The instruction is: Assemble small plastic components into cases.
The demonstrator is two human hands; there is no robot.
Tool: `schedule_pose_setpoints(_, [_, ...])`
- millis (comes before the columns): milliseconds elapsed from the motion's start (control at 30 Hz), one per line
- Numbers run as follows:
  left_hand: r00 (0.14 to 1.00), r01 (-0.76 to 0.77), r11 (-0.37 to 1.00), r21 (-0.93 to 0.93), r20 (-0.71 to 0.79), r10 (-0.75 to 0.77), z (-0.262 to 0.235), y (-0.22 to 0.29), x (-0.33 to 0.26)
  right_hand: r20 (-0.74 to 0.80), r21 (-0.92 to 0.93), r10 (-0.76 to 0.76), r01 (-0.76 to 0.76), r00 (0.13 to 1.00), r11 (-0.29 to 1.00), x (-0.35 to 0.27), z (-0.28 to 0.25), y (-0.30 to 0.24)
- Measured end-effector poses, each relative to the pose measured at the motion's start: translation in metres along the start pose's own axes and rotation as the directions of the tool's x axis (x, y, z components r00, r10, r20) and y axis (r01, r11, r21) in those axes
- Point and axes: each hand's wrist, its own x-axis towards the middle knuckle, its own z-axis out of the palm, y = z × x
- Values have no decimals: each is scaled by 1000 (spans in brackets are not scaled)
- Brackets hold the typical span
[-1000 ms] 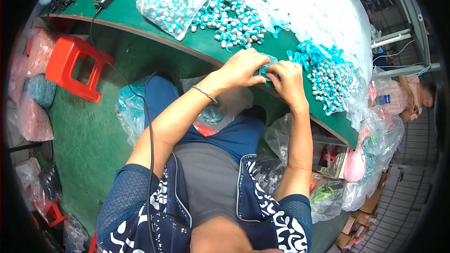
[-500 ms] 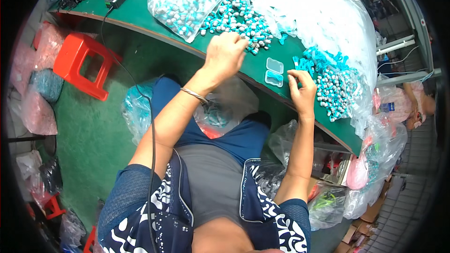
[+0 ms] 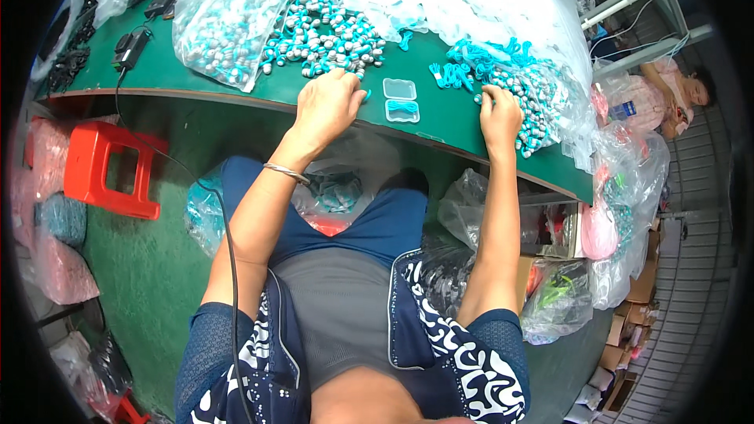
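A small clear plastic box (image 3: 401, 111) lies with its lid (image 3: 399, 89) open on the green table, a coiled teal cord inside it. To its left, my left hand (image 3: 328, 110) is closed at the table edge, pinching a small teal-and-grey piece (image 3: 367, 96) that shows at the fingertips. In front of it spreads a heap of teal-and-grey bead-like pieces (image 3: 334, 35). My right hand (image 3: 501, 119) is closed at the left side of another heap of such pieces (image 3: 538, 98). One small grey-and-teal piece (image 3: 477, 99) shows at its fingertips.
Bundled teal cords (image 3: 487, 59) lie behind the right heap. A clear bag of pieces (image 3: 224, 43) and a black adapter (image 3: 131, 49) are on the left of the table (image 3: 181, 81). A red stool (image 3: 114, 173) stands on the floor. Another person (image 3: 656, 98) is far right.
The whole view has shifted, so the table appears farther left. My right hand has moved away from the box to the right heap. A piece now shows in my left fingertips.
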Motion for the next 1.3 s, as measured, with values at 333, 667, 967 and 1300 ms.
schedule_pose_setpoints(333, [994, -87, 995, -49, 68, 90, -9, -9, -3, 324, -241, -43, 126, 945, 962, 39, 32, 5])
schedule_pose_setpoints(667, [991, -124, 968, -218, 14, 130, -4, 7, -6, 263, 468, 13, -139, 965, 873, 1, -26, -65])
schedule_pose_setpoints(967, [967, -213, 968, -133, 112, 228, 18, 29, 3, 335, 315, -31, -81, 942, 946, -21, -11, -124])
schedule_pose_setpoints(1300, [977, -129, 972, -195, 143, 158, 16, 30, 4, 356, 296, -153, 44, 922, 954, -16, -16, -114])
